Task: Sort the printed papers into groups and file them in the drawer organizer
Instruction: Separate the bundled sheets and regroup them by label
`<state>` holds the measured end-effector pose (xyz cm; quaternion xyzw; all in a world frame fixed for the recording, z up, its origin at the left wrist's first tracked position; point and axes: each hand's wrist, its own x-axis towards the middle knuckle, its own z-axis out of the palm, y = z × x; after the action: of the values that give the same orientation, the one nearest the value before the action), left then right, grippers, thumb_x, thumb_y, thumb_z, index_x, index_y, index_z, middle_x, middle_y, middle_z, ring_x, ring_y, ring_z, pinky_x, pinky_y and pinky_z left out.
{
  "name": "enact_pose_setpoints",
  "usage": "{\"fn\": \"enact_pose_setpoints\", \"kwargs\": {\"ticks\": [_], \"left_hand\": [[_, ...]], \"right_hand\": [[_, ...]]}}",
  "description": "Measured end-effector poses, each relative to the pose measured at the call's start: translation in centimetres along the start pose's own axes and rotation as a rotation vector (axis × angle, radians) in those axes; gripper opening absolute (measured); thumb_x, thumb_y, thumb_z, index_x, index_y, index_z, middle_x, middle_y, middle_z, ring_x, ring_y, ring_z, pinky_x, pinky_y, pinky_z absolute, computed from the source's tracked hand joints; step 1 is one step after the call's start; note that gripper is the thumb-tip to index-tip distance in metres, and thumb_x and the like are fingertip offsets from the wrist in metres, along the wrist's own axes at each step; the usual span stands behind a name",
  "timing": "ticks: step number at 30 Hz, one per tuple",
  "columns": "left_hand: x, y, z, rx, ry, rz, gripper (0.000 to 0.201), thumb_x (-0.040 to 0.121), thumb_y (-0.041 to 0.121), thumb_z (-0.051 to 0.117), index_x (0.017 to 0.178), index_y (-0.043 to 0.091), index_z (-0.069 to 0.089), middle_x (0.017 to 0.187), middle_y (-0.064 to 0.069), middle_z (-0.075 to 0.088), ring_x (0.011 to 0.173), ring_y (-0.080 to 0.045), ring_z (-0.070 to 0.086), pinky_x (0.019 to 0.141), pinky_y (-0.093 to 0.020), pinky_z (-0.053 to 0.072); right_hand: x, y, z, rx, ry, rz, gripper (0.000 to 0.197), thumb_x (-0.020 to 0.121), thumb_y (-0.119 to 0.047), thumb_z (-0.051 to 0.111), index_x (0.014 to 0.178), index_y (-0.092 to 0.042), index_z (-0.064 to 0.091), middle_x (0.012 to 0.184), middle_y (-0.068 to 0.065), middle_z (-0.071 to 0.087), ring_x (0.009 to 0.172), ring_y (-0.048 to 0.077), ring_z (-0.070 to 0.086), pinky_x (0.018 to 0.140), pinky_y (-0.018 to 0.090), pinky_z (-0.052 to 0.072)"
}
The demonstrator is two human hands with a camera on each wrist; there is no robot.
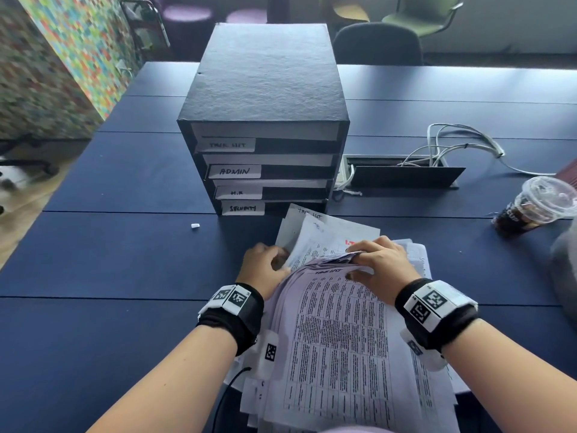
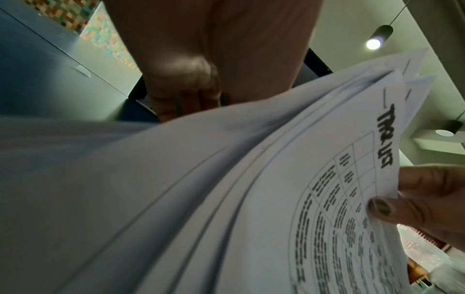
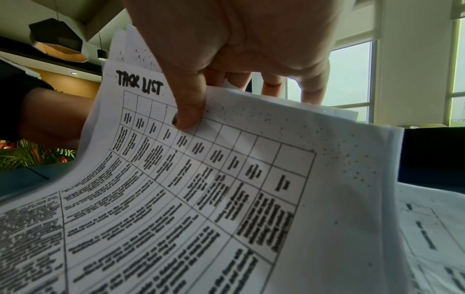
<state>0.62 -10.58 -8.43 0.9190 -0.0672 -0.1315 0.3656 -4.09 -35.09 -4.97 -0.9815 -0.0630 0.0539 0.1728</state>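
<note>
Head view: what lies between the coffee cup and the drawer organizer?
Head view: an open cable hatch with white cables, between organizer and cup.

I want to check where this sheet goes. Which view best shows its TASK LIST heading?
The right wrist view: the heading is large, upright and sharp there. The left wrist view shows it sideways at the sheet's edge. In the head view it is tiny.

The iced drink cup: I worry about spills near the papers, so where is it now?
In the head view the drink cup stands at the table's far right edge, beyond the paper pile, right of the cable hatch.
</note>
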Motion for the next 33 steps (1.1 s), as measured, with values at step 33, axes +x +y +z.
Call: {"fn": "enact_pose_setpoints", "kwargs": {"ticks": [33], "left_hand": [[0.2, 0.1, 0.6, -0.145, -0.052, -0.019, 0.039, 0.081, 0.014, 0.068, 0.119, 0.011, 0.063, 0.116, 0.003, 0.043, 0.118, -0.022, 0.046, 0.106, -0.036, 0.038]], "right_hand": [[0.0, 0.2, 0.4, 0.023, 0.003, 0.005, 0.019, 0.08, -0.04, 0.068, 0.093, -0.027, 0.073, 0.12, -0.021, 0.057, 0.106, 0.017, 0.042, 0.097, 0.039, 0.031]]}}
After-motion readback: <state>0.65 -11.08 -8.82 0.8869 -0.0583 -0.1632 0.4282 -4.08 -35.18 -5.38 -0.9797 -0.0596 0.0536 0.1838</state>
